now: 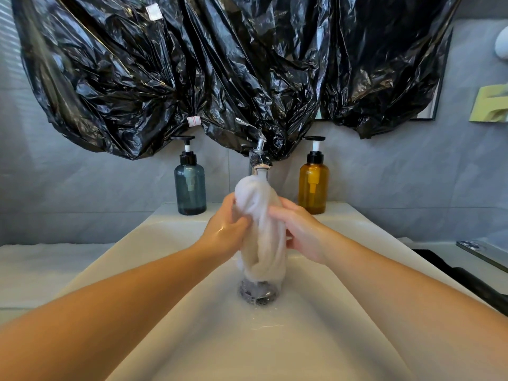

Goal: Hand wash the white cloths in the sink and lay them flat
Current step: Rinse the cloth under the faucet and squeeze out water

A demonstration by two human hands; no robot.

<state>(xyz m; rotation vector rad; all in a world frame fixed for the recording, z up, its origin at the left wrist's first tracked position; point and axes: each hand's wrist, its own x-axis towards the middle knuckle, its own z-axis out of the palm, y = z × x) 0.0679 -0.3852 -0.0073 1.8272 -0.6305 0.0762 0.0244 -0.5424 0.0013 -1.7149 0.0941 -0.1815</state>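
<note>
On the left, a blue soap bottle (190,185) stands at the back of the sink (154,270), and next to it your left hand (224,229) has its fingers curled tight around the wet white cloth (262,229). The cloth is bunched up in the middle, right under the tap (259,156) and above the drain (257,294), with water running down. Your right hand (301,233) grips the cloth's other side, and a brown soap bottle (313,185) stands further right.
</note>
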